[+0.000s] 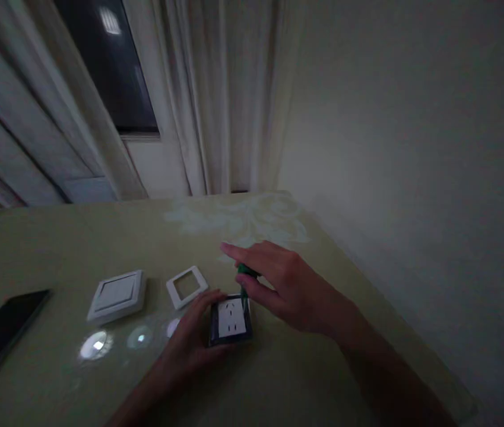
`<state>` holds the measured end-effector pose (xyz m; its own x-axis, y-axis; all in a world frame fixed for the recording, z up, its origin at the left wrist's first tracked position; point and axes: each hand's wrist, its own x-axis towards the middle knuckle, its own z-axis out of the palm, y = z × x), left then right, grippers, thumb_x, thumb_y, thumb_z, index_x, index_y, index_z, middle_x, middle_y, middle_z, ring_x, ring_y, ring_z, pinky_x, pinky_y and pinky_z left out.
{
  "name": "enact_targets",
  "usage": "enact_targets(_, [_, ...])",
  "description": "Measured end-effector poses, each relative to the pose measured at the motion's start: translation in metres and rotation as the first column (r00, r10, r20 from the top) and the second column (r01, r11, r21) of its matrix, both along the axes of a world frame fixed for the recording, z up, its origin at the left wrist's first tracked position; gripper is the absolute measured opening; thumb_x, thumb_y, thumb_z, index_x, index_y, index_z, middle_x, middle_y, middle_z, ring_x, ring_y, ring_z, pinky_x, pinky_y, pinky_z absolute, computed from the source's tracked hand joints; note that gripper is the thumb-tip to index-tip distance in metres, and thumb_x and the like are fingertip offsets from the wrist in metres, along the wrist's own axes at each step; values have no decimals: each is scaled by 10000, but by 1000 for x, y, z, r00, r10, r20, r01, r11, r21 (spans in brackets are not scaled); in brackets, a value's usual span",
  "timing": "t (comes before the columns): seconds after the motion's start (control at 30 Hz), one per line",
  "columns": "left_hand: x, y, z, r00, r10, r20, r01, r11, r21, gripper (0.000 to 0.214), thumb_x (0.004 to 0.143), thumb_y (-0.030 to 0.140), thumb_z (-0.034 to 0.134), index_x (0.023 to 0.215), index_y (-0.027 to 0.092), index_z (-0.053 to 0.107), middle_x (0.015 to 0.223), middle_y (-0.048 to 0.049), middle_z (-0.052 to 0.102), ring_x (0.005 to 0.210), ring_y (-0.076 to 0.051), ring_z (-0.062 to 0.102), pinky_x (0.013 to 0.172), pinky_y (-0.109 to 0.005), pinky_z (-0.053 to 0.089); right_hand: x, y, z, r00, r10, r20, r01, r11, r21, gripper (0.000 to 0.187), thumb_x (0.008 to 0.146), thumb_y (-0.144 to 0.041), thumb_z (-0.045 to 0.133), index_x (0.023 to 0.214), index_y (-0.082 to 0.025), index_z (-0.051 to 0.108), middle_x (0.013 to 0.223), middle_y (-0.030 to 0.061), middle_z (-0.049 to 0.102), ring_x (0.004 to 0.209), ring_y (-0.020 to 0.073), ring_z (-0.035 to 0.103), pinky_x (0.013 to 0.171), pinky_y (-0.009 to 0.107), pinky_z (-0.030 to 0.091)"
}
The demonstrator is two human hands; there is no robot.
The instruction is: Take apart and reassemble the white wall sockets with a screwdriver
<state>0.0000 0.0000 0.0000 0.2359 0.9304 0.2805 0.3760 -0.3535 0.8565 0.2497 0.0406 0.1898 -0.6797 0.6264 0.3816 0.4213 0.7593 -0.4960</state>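
A wall socket (pixel 232 318) with a white face and a dark surround lies low over the table, its slots facing up. My left hand (pixel 193 335) grips it from the left side, fingers along the far edge and thumb along the near one. Above its right edge, my right hand (pixel 278 281) is closed around the green handle of a screwdriver (pixel 246 271), index finger stretched out over the top. The tool points down at the socket's right side; its tip is too dim to make out. Just beyond my left hand lies a white square frame (pixel 172 289).
A white wall switch (pixel 117 295) sits left of the frame. A dark phone (pixel 5 332) lies at the table's left. The pale patterned table (pixel 145 231) meets a wall (pixel 412 148) on the right and curtains (pixel 234 101) at the back. Lights reflect off its surface.
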Motion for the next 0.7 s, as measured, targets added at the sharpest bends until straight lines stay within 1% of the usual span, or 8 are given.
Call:
enact_targets(0.07, [0,0,-1,1000,-13,-5,13,1000,4,748,792,404,934,1453,381,585,1541,-102,595,1468,-408,554,1200,-633,480,1,-1,-2,999,-10,-34,10,1000,-10,569,1052,-161,477,1619,-126,456,1407,152,687,1286,260,630,1127,457,513])
enact_targets(0.13, [0,0,-1,1000,-19,-17,19,1000,6,743,786,400,933,1450,380,599,1538,-102,603,1472,-417,548,1209,-650,464,2,-1,-4,999,-29,-43,29,1000,-8,583,1033,-149,488,1614,-132,450,1453,156,666,1330,262,618,1146,459,506])
enact_targets(0.27, [3,-1,3,999,-4,-50,5,1000,8,736,793,337,916,1456,398,604,1549,-86,606,1479,-411,543,1215,-656,456,2,2,-7,994,-109,23,108,993,38,442,1071,-363,628,1475,-183,602,1384,134,724,1274,291,675,1110,458,534])
enact_targets(0.33, [5,-1,6,999,-1,-46,1,1000,10,730,789,316,908,1450,396,608,1550,-82,606,1475,-408,548,1201,-646,477,2,3,-7,984,-163,70,160,986,54,396,1076,-430,642,1403,-207,649,1330,124,751,1223,296,707,1076,455,551])
enact_targets(0.4, [6,-1,6,999,-9,-44,9,1000,9,719,788,316,903,1442,386,611,1531,-85,618,1458,-402,568,1189,-639,494,2,3,-7,984,-157,85,154,987,40,351,1099,-345,586,1420,-210,627,1339,120,743,1223,278,706,1081,442,545])
enact_targets(0.5, [5,0,5,998,-12,-64,13,1000,17,726,807,332,891,1465,377,587,1529,-94,617,1453,-395,574,1189,-627,499,2,1,-4,993,-104,61,104,995,8,445,1037,-180,541,1482,-176,554,1396,127,702,1262,261,665,1107,426,519])
enact_targets(0.6, [2,0,7,991,-20,-132,25,999,40,735,818,344,888,1481,369,571,1528,-106,615,1443,-398,578,1175,-626,513,1,-1,-2,992,-119,46,119,993,2,498,953,-133,552,1451,-137,547,1376,149,692,1249,273,647,1086,431,517])
enact_targets(0.7, [1,-2,15,973,-34,-229,51,996,70,718,818,369,897,1465,361,586,1478,-102,640,1381,-386,619,1152,-606,540,1,-1,0,989,-127,73,127,992,5,470,905,-129,590,1375,-148,588,1255,129,722,1143,272,667,1001,416,533])
